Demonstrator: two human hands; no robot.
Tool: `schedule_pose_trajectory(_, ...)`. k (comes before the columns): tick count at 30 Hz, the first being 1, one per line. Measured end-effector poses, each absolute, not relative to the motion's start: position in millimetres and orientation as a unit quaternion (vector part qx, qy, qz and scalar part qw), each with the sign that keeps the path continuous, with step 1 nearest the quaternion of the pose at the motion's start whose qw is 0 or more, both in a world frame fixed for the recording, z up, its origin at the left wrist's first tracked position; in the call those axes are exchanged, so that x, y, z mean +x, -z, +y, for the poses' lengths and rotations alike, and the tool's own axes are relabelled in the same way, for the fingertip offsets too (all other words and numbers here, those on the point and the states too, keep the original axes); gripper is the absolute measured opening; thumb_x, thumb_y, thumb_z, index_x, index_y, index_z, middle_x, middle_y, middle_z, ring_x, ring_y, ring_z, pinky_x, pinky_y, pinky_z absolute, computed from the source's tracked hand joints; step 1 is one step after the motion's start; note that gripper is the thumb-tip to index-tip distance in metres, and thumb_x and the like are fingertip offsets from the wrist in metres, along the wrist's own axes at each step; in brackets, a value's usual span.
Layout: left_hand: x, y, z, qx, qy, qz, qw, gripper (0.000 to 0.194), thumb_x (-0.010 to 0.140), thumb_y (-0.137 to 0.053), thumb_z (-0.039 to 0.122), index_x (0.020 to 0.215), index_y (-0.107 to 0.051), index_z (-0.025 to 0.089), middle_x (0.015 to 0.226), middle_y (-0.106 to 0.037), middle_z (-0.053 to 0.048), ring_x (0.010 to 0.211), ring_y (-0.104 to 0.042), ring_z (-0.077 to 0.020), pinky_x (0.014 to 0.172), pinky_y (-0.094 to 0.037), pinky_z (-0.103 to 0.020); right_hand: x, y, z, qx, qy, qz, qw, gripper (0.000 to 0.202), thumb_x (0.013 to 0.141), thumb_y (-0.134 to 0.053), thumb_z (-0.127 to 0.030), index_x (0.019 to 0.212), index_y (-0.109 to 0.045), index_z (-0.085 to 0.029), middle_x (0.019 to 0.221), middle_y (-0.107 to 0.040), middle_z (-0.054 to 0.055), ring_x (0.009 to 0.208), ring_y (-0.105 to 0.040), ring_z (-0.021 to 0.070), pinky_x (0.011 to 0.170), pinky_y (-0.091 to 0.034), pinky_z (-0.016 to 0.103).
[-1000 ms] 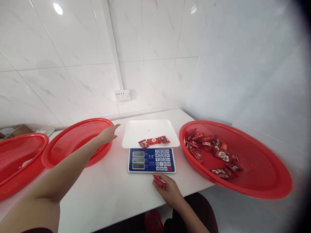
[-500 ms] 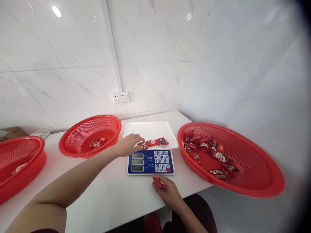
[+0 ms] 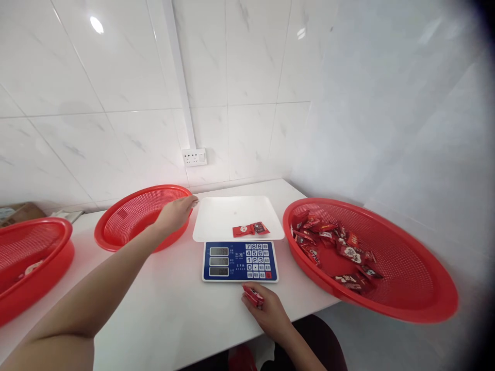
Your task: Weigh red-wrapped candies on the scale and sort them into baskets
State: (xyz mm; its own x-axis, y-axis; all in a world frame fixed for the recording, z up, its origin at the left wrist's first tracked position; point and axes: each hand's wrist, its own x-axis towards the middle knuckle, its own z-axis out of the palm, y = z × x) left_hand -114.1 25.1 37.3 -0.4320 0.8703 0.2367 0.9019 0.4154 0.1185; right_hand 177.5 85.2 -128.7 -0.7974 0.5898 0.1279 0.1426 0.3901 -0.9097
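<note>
The left arm (image 3: 104,278) stretches forward, left hand (image 3: 176,214) across the middle basket (image 3: 133,208)'s right rim; whether it grasps anything, I cannot tell. The right hand (image 3: 269,312) clutches red-wrapped pieces (image 3: 253,295), count unclear. Two red packets (image 3: 243,231) lie on the scale tray (image 3: 232,214).

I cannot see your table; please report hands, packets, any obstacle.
Right hand holding red packet. Left hand near middle basket, grip unclear. Two packets on scale tray. Left arm partly hiding middle basket.
</note>
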Motion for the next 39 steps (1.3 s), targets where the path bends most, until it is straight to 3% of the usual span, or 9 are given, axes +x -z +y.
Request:
schedule_pose_trajectory(4, -150, -41, 12, -0.466, 0.105, -0.876, 0.066, 0.039, 0.089, -0.028, 0.036, 0.117, -0.05, 0.02, 0.107, -0.063, -0.012, 0.092, -0.06, -0.0309, 0.068, -0.048, -0.039, 177, 131, 86, -0.225, -0.497, -0.806, 0.228, 0.024, 0.081, -0.051, -0.035, 0.097, -0.061, -0.021, 0.093, -0.067, 0.006, 0.083, -0.063, 0.0193, 0.074, -0.05, 0.029)
schedule_pose_trajectory(7, -149, -32, 21, -0.485, 0.111, -0.866, 0.053, 0.039, 0.088, -0.033, 0.038, 0.117, -0.05, 0.02, 0.12, -0.056, -0.012, 0.103, -0.056, -0.0302, 0.075, -0.048, -0.039, 176, 134, 86, -0.23, -0.497, -0.805, 0.229, 0.025, 0.081, -0.051, -0.036, 0.097, -0.062, -0.021, 0.093, -0.067, 0.005, 0.082, -0.063, 0.0189, 0.074, -0.05, 0.028)
schedule_pose_trajectory(14, -64, 0, 88, -0.644, 0.123, -0.755, -0.017, 0.036, 0.087, -0.039, 0.039, 0.115, -0.052, 0.021, 0.124, -0.054, -0.006, 0.114, -0.048, -0.0202, 0.095, -0.038, -0.032, 176, 130, 85, -0.232, -0.504, -0.801, 0.225, 0.024, 0.08, -0.052, -0.035, 0.097, -0.061, -0.021, 0.092, -0.067, 0.005, 0.083, -0.064, 0.0195, 0.074, -0.05, 0.029)
schedule_pose_trajectory(20, -11, 11, 114, -0.713, 0.105, -0.691, -0.064, 0.036, 0.085, -0.04, 0.041, 0.113, -0.051, 0.022, 0.11, -0.061, -0.007, 0.102, -0.055, -0.0242, 0.079, -0.045, -0.034, 176, 127, 84, -0.234, -0.498, -0.8, 0.239, 0.022, 0.079, -0.054, -0.033, 0.094, -0.062, -0.02, 0.091, -0.067, 0.006, 0.081, -0.063, 0.0194, 0.071, -0.051, 0.029)
schedule_pose_trajectory(24, -11, 12, 104, -0.706, 0.099, -0.698, -0.066, 0.049, 0.084, -0.042, 0.044, 0.128, -0.035, 0.022, 0.109, -0.061, -0.009, 0.093, -0.059, -0.0257, 0.071, -0.046, -0.035, 176, 127, 84, -0.232, -0.5, -0.802, 0.231, 0.022, 0.079, -0.053, -0.032, 0.095, -0.061, -0.02, 0.091, -0.067, 0.005, 0.082, -0.063, 0.0196, 0.072, -0.051, 0.028)
schedule_pose_trajectory(27, -16, 13, 89, -0.708, 0.089, -0.697, -0.066, 0.049, 0.083, -0.046, 0.041, 0.128, -0.036, 0.024, 0.109, -0.062, -0.007, 0.096, -0.058, -0.0243, 0.075, -0.046, -0.033, 177, 128, 85, -0.233, -0.498, -0.805, 0.222, 0.022, 0.079, -0.053, -0.032, 0.095, -0.062, -0.02, 0.09, -0.067, 0.006, 0.081, -0.063, 0.0197, 0.072, -0.051, 0.029)
schedule_pose_trajectory(32, -31, 7, 66, -0.696, 0.083, -0.712, -0.04, 0.034, 0.091, -0.03, 0.029, 0.123, -0.043, 0.028, 0.112, -0.062, -0.001, 0.097, -0.059, -0.016, 0.08, -0.046, -0.025, 178, 128, 85, -0.223, -0.497, -0.802, 0.245, 0.022, 0.079, -0.053, -0.031, 0.095, -0.063, -0.021, 0.091, -0.068, 0.006, 0.081, -0.063, 0.02, 0.071, -0.051, 0.029)
schedule_pose_trajectory(36, -70, -11, 51, -0.631, 0.078, -0.771, 0.031, 0.037, 0.09, -0.029, 0.024, 0.125, -0.043, 0.026, 0.124, -0.054, -0.007, 0.108, -0.053, -0.0253, 0.086, -0.044, -0.037, 178, 128, 85, -0.215, -0.489, -0.806, 0.254, 0.022, 0.079, -0.053, -0.032, 0.095, -0.063, -0.021, 0.09, -0.068, 0.005, 0.08, -0.063, 0.0194, 0.071, -0.05, 0.028)
schedule_pose_trajectory(39, -108, -24, 42, -0.558, 0.073, -0.823, 0.075, 0.039, 0.089, -0.029, 0.024, 0.124, -0.045, 0.019, 0.115, -0.057, -0.016, 0.106, -0.053, -0.0345, 0.08, -0.045, -0.048, 177, 129, 84, -0.22, -0.479, -0.809, 0.26, 0.02, 0.079, -0.053, -0.032, 0.094, -0.064, -0.022, 0.089, -0.068, 0.005, 0.079, -0.063, 0.0187, 0.071, -0.049, 0.028)
